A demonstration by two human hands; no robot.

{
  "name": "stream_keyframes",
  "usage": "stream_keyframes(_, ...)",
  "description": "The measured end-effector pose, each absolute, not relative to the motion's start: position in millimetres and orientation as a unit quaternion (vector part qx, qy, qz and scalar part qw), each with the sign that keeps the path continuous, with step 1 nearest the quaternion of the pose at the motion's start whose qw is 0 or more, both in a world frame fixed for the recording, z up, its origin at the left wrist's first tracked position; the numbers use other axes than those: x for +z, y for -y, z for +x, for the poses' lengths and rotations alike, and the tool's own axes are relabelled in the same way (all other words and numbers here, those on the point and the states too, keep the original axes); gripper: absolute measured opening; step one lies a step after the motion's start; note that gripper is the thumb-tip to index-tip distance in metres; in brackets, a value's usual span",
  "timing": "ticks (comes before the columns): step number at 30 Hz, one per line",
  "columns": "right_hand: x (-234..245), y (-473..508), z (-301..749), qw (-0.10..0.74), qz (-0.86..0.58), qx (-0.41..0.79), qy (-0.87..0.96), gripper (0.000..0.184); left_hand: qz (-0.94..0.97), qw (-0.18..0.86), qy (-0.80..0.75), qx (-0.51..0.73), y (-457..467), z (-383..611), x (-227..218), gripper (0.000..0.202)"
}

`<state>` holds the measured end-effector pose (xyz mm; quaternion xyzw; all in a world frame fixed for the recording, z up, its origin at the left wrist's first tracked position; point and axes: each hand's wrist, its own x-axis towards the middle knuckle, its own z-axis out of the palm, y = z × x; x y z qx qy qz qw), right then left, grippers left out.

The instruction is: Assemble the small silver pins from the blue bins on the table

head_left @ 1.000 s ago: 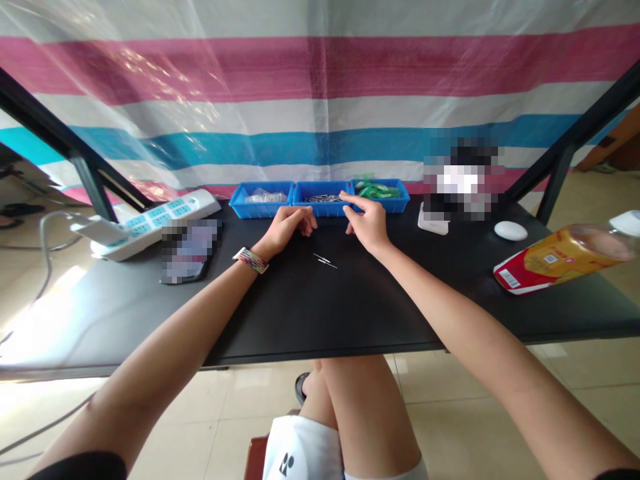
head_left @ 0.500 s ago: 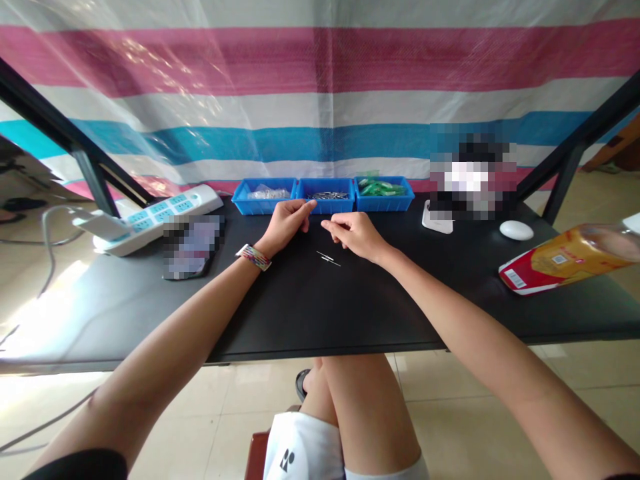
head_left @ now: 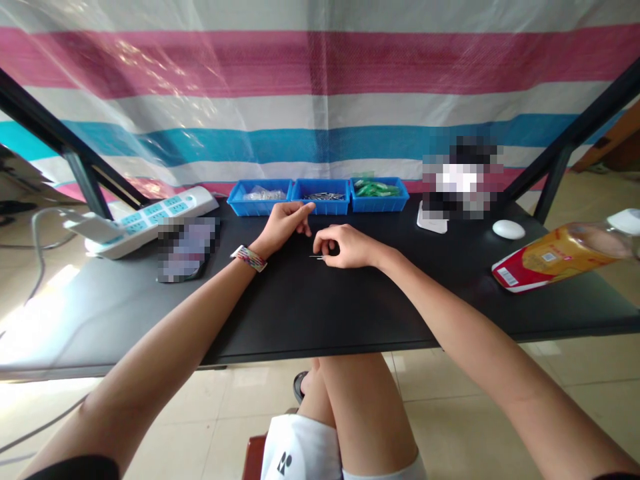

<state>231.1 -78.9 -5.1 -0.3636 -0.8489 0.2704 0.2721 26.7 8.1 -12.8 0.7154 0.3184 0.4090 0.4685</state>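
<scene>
My left hand (head_left: 286, 223) is closed just in front of the blue bins, thumb laid against the bent index finger. Whatever it may hold is too small or hidden to make out. Lower and to the right, my right hand (head_left: 350, 245) is curled down to the black tabletop, with thumb and fingertips pinching at thin silvery metal pins (head_left: 316, 257). The pins' left ends stick out from the fingertips; the rest is covered by the hand. Behind the hands stand a bin of clear small pieces (head_left: 265, 193), a bin of metal pins (head_left: 323, 197) and a bin of green pieces (head_left: 377, 189).
A white power strip (head_left: 160, 217) and a phone (head_left: 193, 250) lie at the left. On the right are a white square object (head_left: 432, 220), a white oval object (head_left: 509, 230) and a lying drink bottle (head_left: 555, 257). A striped sheet (head_left: 320, 80) hangs behind the black table (head_left: 300, 320).
My right hand has come down and slightly left onto the metal pins, partly covering them. My left hand has stayed nearly in place. The whole view has shifted slightly.
</scene>
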Motion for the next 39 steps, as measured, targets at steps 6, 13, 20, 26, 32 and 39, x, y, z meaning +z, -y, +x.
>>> stream_keyframes(6,-9,73,232,0.314,-0.370,0.310,0.818,0.021,0.710,0.499,-0.304,0.392,-9,25,-10,0.042)
stream_keyframes(13,-23,53,236,0.467,-0.430,0.357,0.685,0.011,0.743,0.501,-0.285,0.339,-8,24,-8,0.040)
stream_keyframes(20,-30,46,239,0.533,-0.447,0.393,0.602,0.025,0.750,0.496,-0.280,0.336,-8,27,-12,0.041)
stream_keyframes(26,-29,49,236,0.538,-0.435,0.406,0.597,0.027,0.771,0.454,-0.284,0.345,-11,27,-16,0.050)
stream_keyframes(32,-32,48,235,0.547,-0.448,0.384,0.594,0.017,0.776,0.438,-0.297,0.344,-12,27,-17,0.062)
stream_keyframes(39,-29,51,235,0.541,-0.451,0.368,0.607,0.019,0.771,0.437,-0.312,0.343,-11,28,-16,0.063)
